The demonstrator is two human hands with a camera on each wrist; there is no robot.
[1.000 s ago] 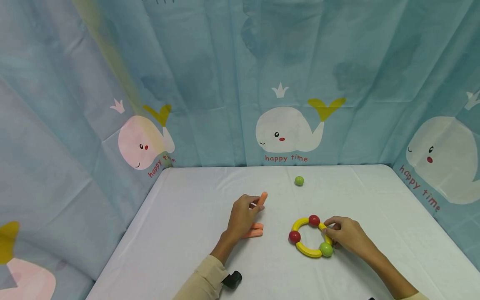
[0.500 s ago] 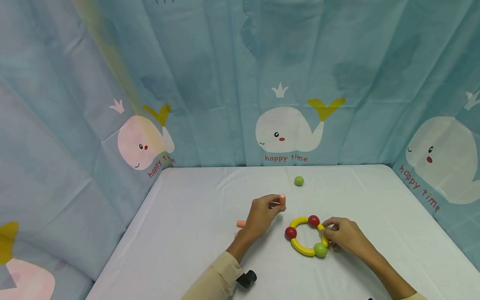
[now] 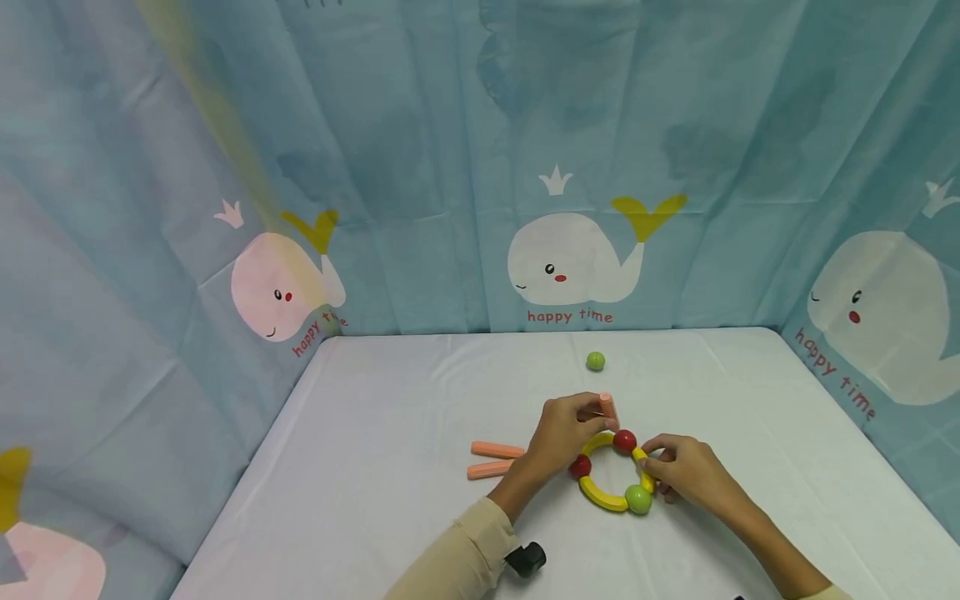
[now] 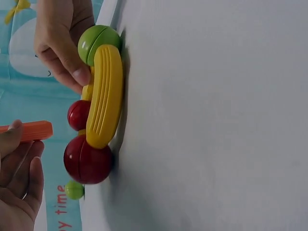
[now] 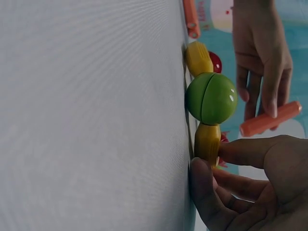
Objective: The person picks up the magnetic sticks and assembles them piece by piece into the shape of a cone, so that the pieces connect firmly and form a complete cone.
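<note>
Jutting from the left sleeve's point(image 3: 457, 554) cuff, a black device point(image 3: 527, 559) sits nearest, back from the left hand; beyond it, just left of the right hand point(image 3: 686, 471), the ring lies on the white counter point(image 3: 375, 408), three yellow curved pieces point(image 3: 602, 497) alternating with one green ball point(image 3: 638, 500) and two red balls point(image 3: 581, 467); the right hand pinches the yellow piece closest to it between thumb and fingers, from outside, probably to steady the ring while leaving its middle open; left of the left hand point(image 3: 564, 432), partly behind its forearm, two orange sticks point(image 3: 497, 450) lie side by side, well apart from the ring, perhaps for easy reach; the left hand holds a third orange stick point(image 3: 609, 408) about its middle, raised near the far red ball, likely so both ends stay free; farther off, beyond both hands, a loose green ball point(image 3: 596, 361) rests near the back edge; counter stretches right of the right hand and left of the sticks, seemingly giving room to move outward; behind hangs the whale-printed curtain point(image 3: 420, 167), probably the forward limit.
</note>
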